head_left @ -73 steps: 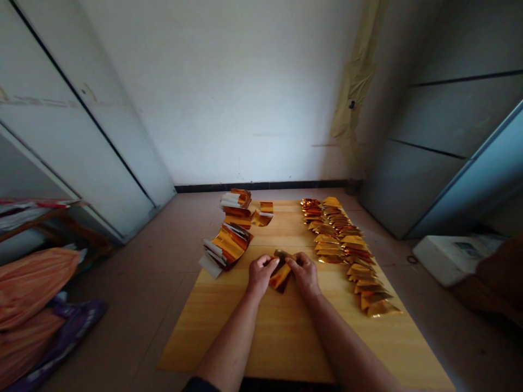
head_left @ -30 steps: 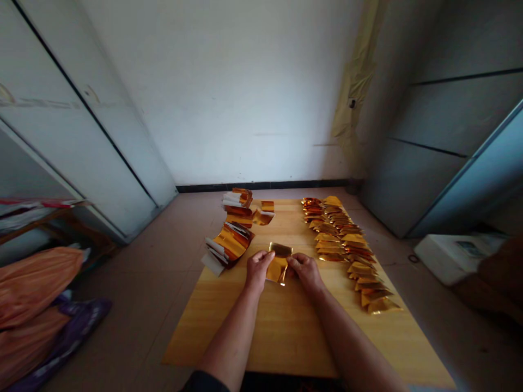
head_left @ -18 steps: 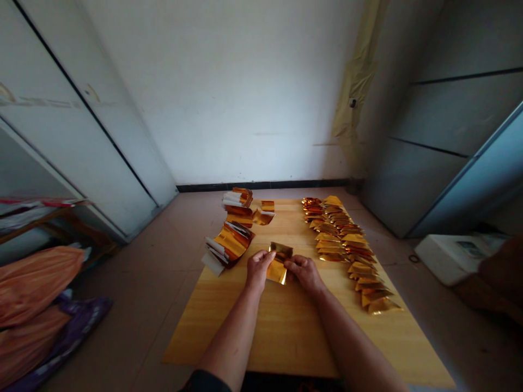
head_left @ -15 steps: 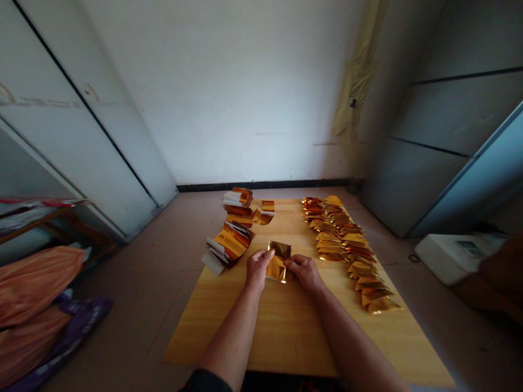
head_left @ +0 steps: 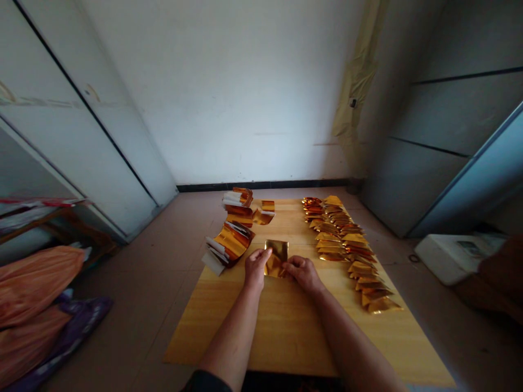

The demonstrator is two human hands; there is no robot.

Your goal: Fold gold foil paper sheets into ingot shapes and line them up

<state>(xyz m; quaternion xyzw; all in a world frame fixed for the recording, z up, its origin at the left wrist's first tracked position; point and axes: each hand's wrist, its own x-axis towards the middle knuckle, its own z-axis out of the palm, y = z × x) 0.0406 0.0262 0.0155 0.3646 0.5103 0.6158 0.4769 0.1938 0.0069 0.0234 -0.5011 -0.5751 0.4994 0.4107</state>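
Observation:
A shiny gold foil paper sheet is held over the middle of the wooden table. My left hand pinches its left edge, thumb on top. At its lower right side, my right hand grips the edge between thumb and fingers. To the left lie curled stacks of gold foil paper with white backs showing. Along the right side run rows of folded gold paper pieces, overlapping one another.
Another curled gold bundle lies at the far left corner of the table. Orange and purple bags rest on the left. A white box stands on the floor at the right. A pale wall rises behind.
The gold sheet has shifted slightly left and now looks flatter, its upper part more evenly in view. Both hands keep their hold. The stacks and rows have not moved.

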